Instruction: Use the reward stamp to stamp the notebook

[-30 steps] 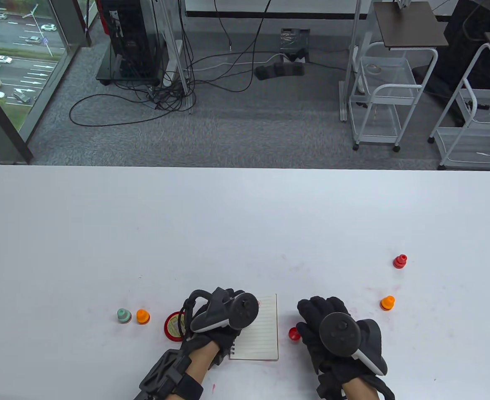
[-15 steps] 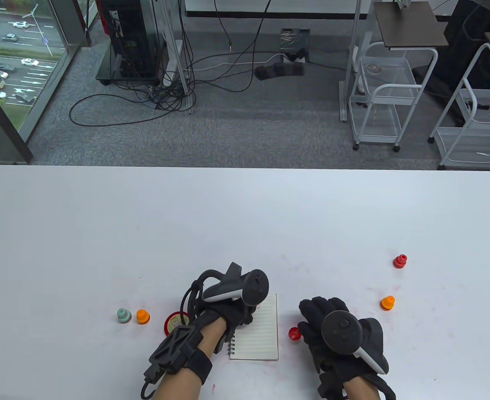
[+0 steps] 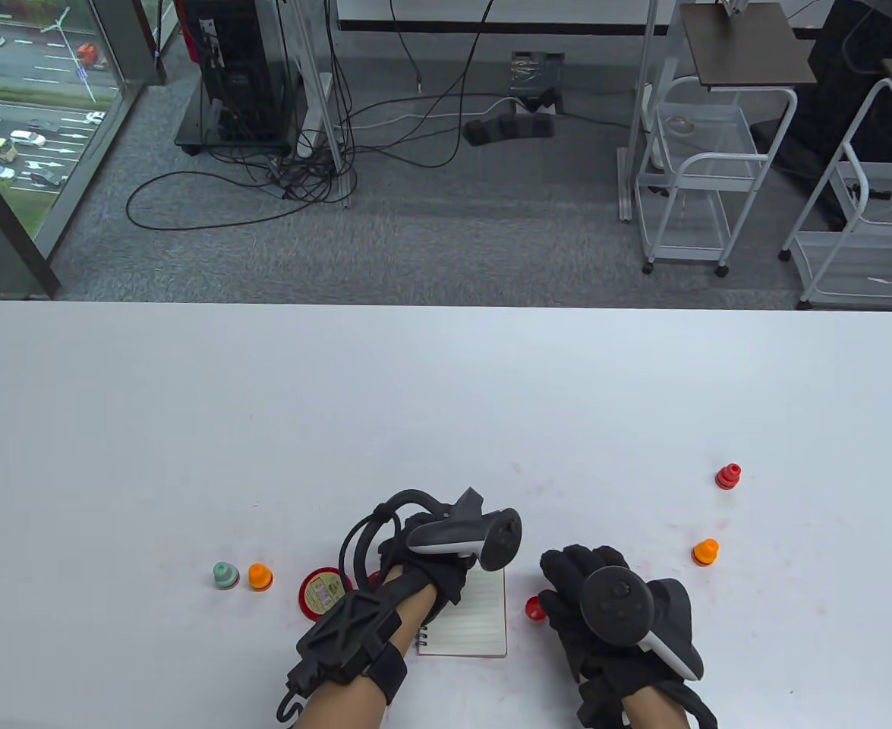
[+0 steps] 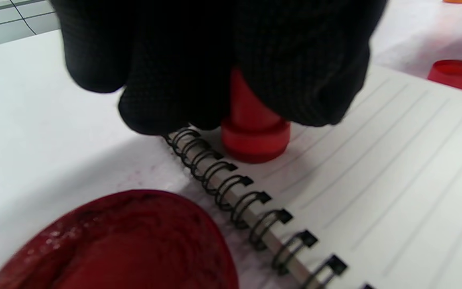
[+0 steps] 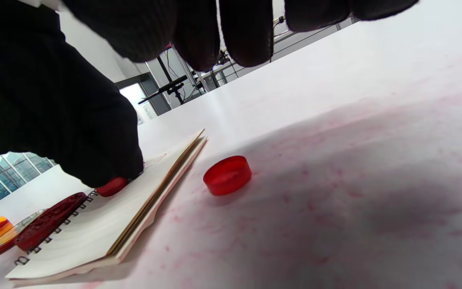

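Observation:
A lined spiral notebook point(image 3: 472, 623) lies open near the table's front edge. My left hand point(image 3: 430, 566) grips a red stamp point(image 4: 255, 132) from above. The stamp's round base sits on the page right beside the spiral binding; it also shows in the right wrist view point(image 5: 111, 186). The fingers hide the stamp's top. An open red ink pad point(image 3: 324, 594) lies just left of the notebook. My right hand point(image 3: 575, 585) rests palm down on the table right of the notebook and holds nothing. A loose red cap point(image 3: 534, 608) lies between it and the notebook.
A green stamp point(image 3: 225, 575) and an orange stamp point(image 3: 260, 577) stand left of the ink pad. Another orange stamp point(image 3: 705, 552) and a red stamp point(image 3: 728, 476) stand to the right. Pink ink smears mark the table point(image 5: 375, 168).
My left hand has moved right, away from the ink pad and onto the notebook page, with its wrist turning. The ink pad is now more uncovered. My right hand has hardly moved.

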